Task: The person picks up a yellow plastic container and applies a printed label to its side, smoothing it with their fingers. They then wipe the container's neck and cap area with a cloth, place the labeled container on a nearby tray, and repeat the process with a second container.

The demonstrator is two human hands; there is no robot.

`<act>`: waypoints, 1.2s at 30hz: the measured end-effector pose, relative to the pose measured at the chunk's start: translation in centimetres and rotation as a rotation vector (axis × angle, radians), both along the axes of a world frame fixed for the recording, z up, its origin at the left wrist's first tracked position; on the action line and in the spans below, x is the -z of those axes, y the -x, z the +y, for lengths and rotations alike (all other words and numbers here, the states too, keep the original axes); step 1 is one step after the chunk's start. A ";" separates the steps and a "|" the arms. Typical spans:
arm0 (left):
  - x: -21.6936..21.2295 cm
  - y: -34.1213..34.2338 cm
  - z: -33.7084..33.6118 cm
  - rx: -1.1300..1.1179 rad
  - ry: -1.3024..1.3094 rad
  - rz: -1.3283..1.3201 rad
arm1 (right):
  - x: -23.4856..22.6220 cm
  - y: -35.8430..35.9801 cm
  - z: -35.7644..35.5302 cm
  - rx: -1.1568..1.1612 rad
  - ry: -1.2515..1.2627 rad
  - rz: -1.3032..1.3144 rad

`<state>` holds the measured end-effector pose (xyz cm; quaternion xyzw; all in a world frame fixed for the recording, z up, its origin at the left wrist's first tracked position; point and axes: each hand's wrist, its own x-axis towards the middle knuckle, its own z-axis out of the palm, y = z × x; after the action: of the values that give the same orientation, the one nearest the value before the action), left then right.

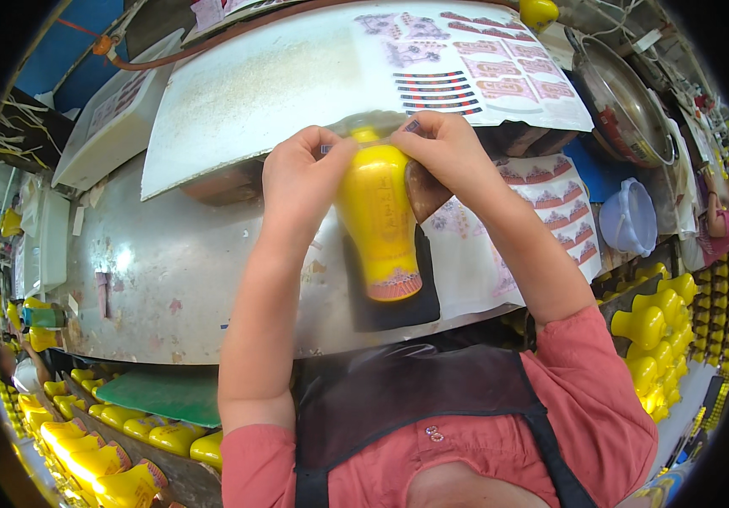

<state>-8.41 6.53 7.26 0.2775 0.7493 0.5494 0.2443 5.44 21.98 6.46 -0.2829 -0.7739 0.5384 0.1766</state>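
Note:
A glossy yellow vase-shaped bottle (374,212) lies in front of me, neck pointing away, with a pinkish patterned band near its base and faint lettering on its side. A black pad (424,309) is under it. Both hands meet at the neck. My left hand (309,165) is closed in a pinch at the neck's left side, and a small dark-blue end of a decal strip (325,149) shows by its fingers. On the other side, my right hand (440,144) pinches a similar blue strip end. The strip's middle is hidden or blurred. A brown block (424,193) sits beside the bottle.
Beyond the hands is a white board (237,110) carrying wet decals and narrow dark strips (436,91). Another decal sheet (551,203) lies to the right, near a pale blue bucket (629,218) and a metal basin (623,97). Several yellow bottles (652,326) stand at both sides.

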 end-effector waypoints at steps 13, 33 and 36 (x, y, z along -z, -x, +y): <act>-3.0 -1.9 -3.6 0.130 -0.231 -0.302 | -3.8 -3.9 -4.2 0.002 0.015 0.163; -4.2 -2.8 -6.5 0.352 -0.351 -0.163 | -6.0 -6.4 -6.1 -0.115 -0.052 0.195; -4.1 -2.8 -6.5 0.351 -0.337 -0.133 | -6.1 -6.3 -6.1 -0.128 -0.065 0.206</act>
<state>-5.59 -0.01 11.39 0.4035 0.5699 0.6327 0.3349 11.73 15.89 12.52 -0.1702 -0.7852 0.5493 0.2298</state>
